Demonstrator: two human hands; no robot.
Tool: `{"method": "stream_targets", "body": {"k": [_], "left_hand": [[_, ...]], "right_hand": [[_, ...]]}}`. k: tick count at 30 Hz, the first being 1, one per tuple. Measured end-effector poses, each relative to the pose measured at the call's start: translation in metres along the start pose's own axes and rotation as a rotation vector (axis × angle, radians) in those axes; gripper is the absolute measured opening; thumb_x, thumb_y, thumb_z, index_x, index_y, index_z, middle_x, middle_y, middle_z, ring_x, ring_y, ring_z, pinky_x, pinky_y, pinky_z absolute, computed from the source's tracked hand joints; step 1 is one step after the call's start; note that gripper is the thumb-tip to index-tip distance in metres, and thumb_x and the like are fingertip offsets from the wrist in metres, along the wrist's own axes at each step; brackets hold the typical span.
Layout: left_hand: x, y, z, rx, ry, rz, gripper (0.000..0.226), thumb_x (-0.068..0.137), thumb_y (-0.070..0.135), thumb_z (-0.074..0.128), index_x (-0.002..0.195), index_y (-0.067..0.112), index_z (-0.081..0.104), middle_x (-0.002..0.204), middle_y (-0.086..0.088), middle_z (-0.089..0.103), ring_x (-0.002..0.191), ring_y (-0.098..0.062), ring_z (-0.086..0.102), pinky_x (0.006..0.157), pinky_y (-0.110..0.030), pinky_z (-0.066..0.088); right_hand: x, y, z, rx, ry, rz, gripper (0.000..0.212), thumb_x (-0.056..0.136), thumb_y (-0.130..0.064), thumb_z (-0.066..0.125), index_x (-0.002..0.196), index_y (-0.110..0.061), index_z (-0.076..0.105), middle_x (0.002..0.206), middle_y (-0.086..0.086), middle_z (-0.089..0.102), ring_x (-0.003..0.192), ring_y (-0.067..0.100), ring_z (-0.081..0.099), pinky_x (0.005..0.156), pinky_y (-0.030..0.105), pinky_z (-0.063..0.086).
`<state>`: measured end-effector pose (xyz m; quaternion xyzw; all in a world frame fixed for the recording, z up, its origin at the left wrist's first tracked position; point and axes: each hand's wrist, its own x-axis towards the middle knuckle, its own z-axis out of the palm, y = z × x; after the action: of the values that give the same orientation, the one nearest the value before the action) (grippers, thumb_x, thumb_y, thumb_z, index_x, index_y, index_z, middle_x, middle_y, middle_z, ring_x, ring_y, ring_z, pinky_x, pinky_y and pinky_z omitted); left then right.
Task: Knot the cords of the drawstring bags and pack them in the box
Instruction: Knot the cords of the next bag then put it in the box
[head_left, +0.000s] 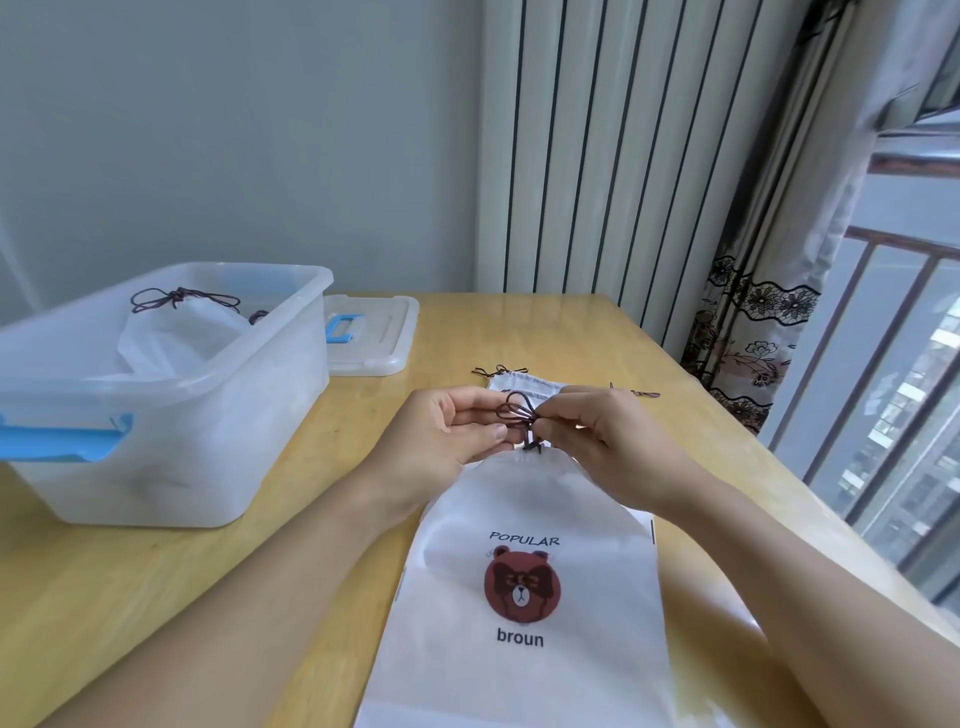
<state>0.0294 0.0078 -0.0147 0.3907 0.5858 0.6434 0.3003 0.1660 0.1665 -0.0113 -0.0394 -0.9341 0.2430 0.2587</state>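
The dark cord (517, 415) is thin, limp and light, and it rises from the gathered mouth of the white bear-print bag (524, 571), which lies flat on the table (260, 519) straight in front of the person. Such cord has no stiffness of its own, so loops likely collapse unless pinched; the best place to take hold looks to be right at the crossing, close to the bag's mouth, where the strands meet. The left hand (447, 434) has a narrow grip, thumb and fingertips pinching the looped end; the right hand (582, 431) pinches the strands at the knot point, also closed tight on the cord. The bag itself seems soft, thin fabric, nearly weightless and apt to slide on the smooth wood, so a pull on the cord could drag it. Beyond the hands lies another bag (524, 382) with cords at both corners. To the left stands the clear plastic box (171, 441) with blue latches, already holding a knotted bag (182, 332); its lid (371, 332) rests just behind it.
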Motion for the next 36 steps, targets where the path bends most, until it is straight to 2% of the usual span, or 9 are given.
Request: {"method": "stream_targets", "body": {"k": [3,7,9,14,20,27,30,34,36], "left_hand": [[0.001,-0.007,0.004,0.127,0.097,0.051,0.01,0.085,-0.002,0.074,0.092,0.005,0.074,0.086,-0.008,0.077,0.077,-0.013,0.075,0.073,-0.019,0.055],[0.001,-0.013,0.006,0.299,0.132,0.148,0.01,0.083,0.007,0.078,0.088,0.016,0.08,0.084,0.001,0.078,0.085,-0.016,0.075,0.086,-0.032,0.059],[0.001,-0.014,0.008,0.411,0.14,0.235,0.01,0.085,0.008,0.077,0.088,0.017,0.082,0.084,0.002,0.077,0.083,-0.016,0.074,0.083,-0.037,0.059],[-0.001,-0.015,0.013,0.573,0.146,0.347,0.014,0.087,0.004,0.073,0.091,0.014,0.082,0.084,0.001,0.074,0.081,-0.013,0.069,0.076,-0.027,0.056],[-0.006,-0.007,0.019,0.35,0.113,0.168,0.005,0.087,0.021,0.076,0.086,0.02,0.081,0.091,0.008,0.076,0.092,-0.009,0.071,0.087,-0.03,0.057],[-0.005,-0.012,0.02,0.416,0.224,0.213,0.003,0.083,0.015,0.08,0.082,0.017,0.082,0.078,0.006,0.077,0.08,-0.012,0.073,0.078,-0.027,0.058],[-0.007,-0.008,0.019,0.29,0.233,0.136,0.011,0.087,0.014,0.077,0.08,0.023,0.081,0.079,0.008,0.078,0.081,-0.006,0.073,0.08,-0.021,0.056],[-0.006,-0.005,0.022,0.104,0.238,-0.018,0.011,0.088,0.021,0.076,0.08,0.015,0.08,0.083,-0.002,0.078,0.081,-0.009,0.069,0.087,-0.028,0.052],[-0.005,-0.004,0.023,-0.027,0.181,-0.105,0.015,0.091,0.021,0.072,0.079,0.013,0.079,0.086,-0.006,0.077,0.083,-0.015,0.067,0.089,-0.03,0.05]], "right_hand": [[-0.001,-0.007,0.004,0.054,-0.011,0.036,0.018,0.101,-0.012,0.06,0.087,-0.009,0.072,0.071,-0.007,0.054,0.068,0.006,0.049,0.062,0.014,0.035],[-0.001,-0.011,0.008,0.056,0.001,0.031,0.02,0.101,-0.011,0.06,0.083,-0.007,0.068,0.069,-0.007,0.054,0.069,0.007,0.048,0.063,0.014,0.035],[-0.002,-0.009,0.009,0.055,0.015,0.056,0.022,0.101,-0.013,0.059,0.082,-0.006,0.068,0.07,-0.004,0.057,0.068,0.009,0.049,0.062,0.015,0.035],[-0.004,-0.01,0.012,0.064,0.051,0.083,0.021,0.1,-0.015,0.061,0.082,-0.017,0.069,0.069,-0.016,0.061,0.07,0.001,0.057,0.063,0.011,0.038],[-0.001,-0.006,0.013,0.127,0.086,0.134,0.025,0.102,-0.021,0.06,0.079,-0.017,0.07,0.07,-0.008,0.066,0.064,0.007,0.054,0.061,0.02,0.04],[-0.001,-0.004,0.016,0.057,0.069,0.092,0.027,0.102,-0.02,0.059,0.083,-0.007,0.071,0.068,0.003,0.063,0.064,0.014,0.05,0.063,0.028,0.041],[-0.001,-0.004,0.016,0.078,0.111,0.098,0.027,0.102,-0.021,0.06,0.084,-0.006,0.072,0.064,0.007,0.063,0.056,0.013,0.046,0.054,0.023,0.037],[0.0,-0.001,0.019,-0.037,0.145,0.036,0.035,0.103,-0.022,0.057,0.079,0.001,0.066,0.065,0.013,0.06,0.062,0.024,0.047,0.061,0.035,0.041],[0.002,0.001,0.019,-0.062,0.171,0.009,0.034,0.103,-0.021,0.057,0.077,-0.001,0.065,0.064,0.01,0.057,0.063,0.023,0.046,0.062,0.035,0.041]]}}
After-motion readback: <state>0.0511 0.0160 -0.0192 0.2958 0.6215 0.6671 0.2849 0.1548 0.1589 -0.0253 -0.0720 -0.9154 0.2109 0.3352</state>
